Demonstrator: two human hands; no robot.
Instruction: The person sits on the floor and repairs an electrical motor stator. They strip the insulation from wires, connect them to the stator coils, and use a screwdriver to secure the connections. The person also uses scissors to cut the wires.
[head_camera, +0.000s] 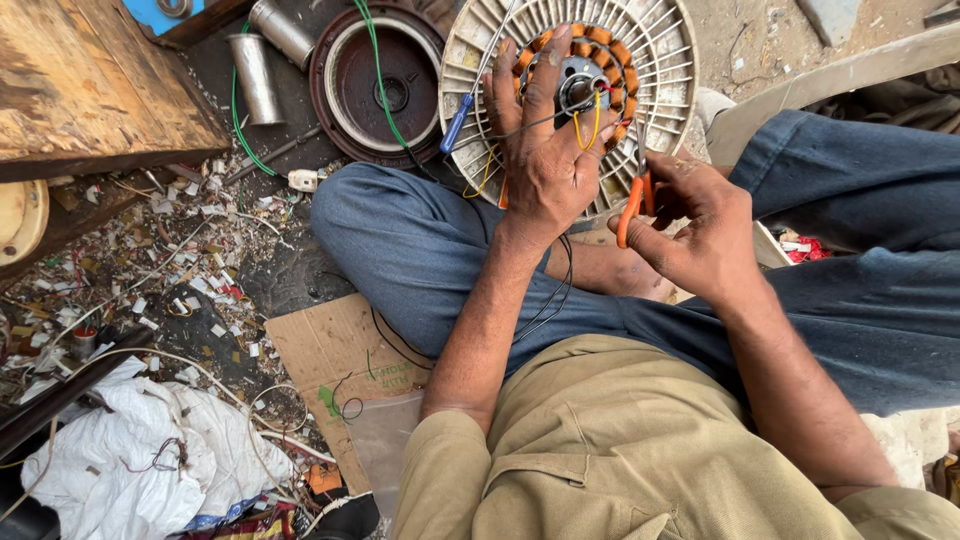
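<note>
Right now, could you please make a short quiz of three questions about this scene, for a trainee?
1. True or false: the left hand lies spread on the round motor part with copper windings.
2. Which tool does the right hand hold? A) hammer B) orange-handled pliers C) paintbrush
3. Fill in: a screwdriver with a ____ handle rests across the motor part, beside the left hand.

Key:
1. True.
2. B.
3. Blue.
</note>
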